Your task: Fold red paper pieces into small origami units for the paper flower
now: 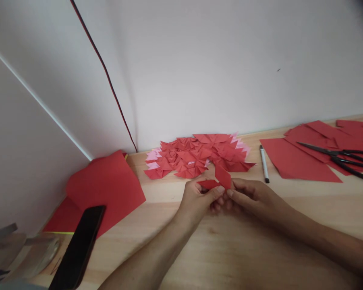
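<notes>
Between my two hands is a small folded piece of red paper (222,176), with one flap standing up and another lying toward the left. My left hand (201,197) pinches its left and lower part between thumb and fingers. At the right lower edge, my right hand (247,195) grips the same paper, thumb in front. Some fingertips are hidden beneath the paper. Just behind the hands lies a heap of folded red and pink paper pieces (196,155), spread along the foot of the wall.
Scissors with black handles (335,153) rest on cut red paper sheets (302,165) at the right. A white marker (264,165) lies beside them. At the left, a black phone (80,245) partly covers larger red sheets (108,189). A dark cable (105,72) runs down the wall.
</notes>
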Action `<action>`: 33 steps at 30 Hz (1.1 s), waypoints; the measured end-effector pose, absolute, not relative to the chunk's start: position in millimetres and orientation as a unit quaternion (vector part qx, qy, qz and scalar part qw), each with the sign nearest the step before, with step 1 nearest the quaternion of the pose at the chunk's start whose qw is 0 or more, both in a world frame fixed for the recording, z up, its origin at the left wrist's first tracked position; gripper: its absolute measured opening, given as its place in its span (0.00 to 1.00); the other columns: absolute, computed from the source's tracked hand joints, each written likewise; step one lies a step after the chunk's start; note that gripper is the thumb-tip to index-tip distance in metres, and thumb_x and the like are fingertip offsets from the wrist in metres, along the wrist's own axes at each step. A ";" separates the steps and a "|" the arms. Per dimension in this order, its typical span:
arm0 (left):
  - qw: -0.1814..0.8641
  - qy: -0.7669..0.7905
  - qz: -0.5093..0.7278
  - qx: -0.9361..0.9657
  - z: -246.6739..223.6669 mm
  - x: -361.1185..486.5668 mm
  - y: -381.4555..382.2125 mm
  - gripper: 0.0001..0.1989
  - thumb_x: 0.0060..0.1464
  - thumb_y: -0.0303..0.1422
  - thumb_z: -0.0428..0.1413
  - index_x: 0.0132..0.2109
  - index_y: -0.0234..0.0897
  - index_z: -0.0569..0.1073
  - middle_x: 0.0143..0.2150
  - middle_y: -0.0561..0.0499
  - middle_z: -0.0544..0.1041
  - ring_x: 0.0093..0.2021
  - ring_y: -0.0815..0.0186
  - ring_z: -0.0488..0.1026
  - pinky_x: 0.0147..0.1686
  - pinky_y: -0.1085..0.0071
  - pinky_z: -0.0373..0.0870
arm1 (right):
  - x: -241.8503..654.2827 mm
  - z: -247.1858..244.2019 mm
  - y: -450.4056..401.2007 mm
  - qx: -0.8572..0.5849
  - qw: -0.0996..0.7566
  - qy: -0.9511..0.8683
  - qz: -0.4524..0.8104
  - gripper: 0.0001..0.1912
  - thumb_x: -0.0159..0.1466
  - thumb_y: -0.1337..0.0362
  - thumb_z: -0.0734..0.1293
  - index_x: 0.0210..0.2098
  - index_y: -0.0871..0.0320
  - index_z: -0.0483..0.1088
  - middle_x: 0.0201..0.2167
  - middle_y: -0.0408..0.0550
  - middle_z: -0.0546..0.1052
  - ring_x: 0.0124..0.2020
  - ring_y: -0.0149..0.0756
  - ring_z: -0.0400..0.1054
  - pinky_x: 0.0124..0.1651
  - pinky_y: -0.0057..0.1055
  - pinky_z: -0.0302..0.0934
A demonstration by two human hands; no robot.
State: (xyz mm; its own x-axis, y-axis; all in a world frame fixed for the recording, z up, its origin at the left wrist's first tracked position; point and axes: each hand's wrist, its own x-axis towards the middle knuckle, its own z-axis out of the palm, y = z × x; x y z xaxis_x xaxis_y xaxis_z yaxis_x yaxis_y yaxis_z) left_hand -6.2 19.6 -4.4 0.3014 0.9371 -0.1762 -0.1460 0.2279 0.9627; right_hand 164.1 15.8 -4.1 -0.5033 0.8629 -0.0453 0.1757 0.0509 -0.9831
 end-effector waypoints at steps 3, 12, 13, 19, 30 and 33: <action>0.662 0.423 0.409 0.465 -6.9 -6.8 18.4 0.22 0.47 0.46 0.61 0.22 0.29 0.69 0.19 0.51 0.69 0.17 0.75 0.63 0.19 0.77 0.58 | 162.9 -2.0 15.3 -0.377 0.308 -0.653 0.580 0.10 0.65 0.60 0.59 0.34 0.55 0.70 0.33 0.46 0.75 0.32 0.34 0.68 0.36 0.31 0.62; 0.673 0.382 0.440 0.455 -6.8 -3.2 16.8 0.18 0.48 0.45 0.61 0.32 0.31 0.71 0.24 0.51 0.71 0.22 0.72 0.67 0.20 0.77 0.60 | 163.8 -1.4 15.2 -0.399 0.328 -0.637 0.572 0.10 0.63 0.59 0.61 0.31 0.55 0.70 0.29 0.43 0.75 0.29 0.32 0.67 0.32 0.28 0.60; 0.669 0.382 0.445 0.456 -6.5 -2.9 16.3 0.17 0.47 0.42 0.62 0.34 0.31 0.71 0.24 0.52 0.72 0.22 0.72 0.67 0.21 0.77 0.59 | 163.6 -2.1 14.4 -0.401 0.327 -0.640 0.568 0.10 0.63 0.59 0.62 0.31 0.55 0.70 0.28 0.43 0.75 0.29 0.32 0.67 0.32 0.28 0.60; 0.649 0.388 0.467 0.459 -5.1 -4.1 15.3 0.13 0.47 0.37 0.63 0.30 0.31 0.71 0.22 0.54 0.68 0.21 0.75 0.63 0.24 0.76 0.57 | 162.7 -2.7 12.2 -0.402 0.302 -0.654 0.565 0.11 0.63 0.57 0.61 0.32 0.55 0.71 0.30 0.45 0.76 0.32 0.35 0.70 0.35 0.31 0.62; 0.626 0.410 0.455 0.484 2.1 -7.9 18.8 0.13 0.48 0.38 0.62 0.33 0.30 0.71 0.26 0.52 0.71 0.26 0.73 0.67 0.29 0.75 0.63 | 166.5 -4.0 16.2 -0.421 0.336 -0.643 0.544 0.09 0.61 0.56 0.66 0.31 0.55 0.68 0.30 0.44 0.74 0.32 0.35 0.69 0.35 0.30 0.63; 0.642 0.403 0.422 0.498 5.9 -10.1 20.2 0.14 0.50 0.39 0.59 0.35 0.32 0.68 0.27 0.51 0.73 0.24 0.71 0.70 0.24 0.76 0.64 | 169.5 -6.6 22.8 -0.419 0.392 -0.632 0.520 0.12 0.59 0.57 0.68 0.40 0.53 0.65 0.35 0.45 0.73 0.35 0.35 0.69 0.36 0.31 0.64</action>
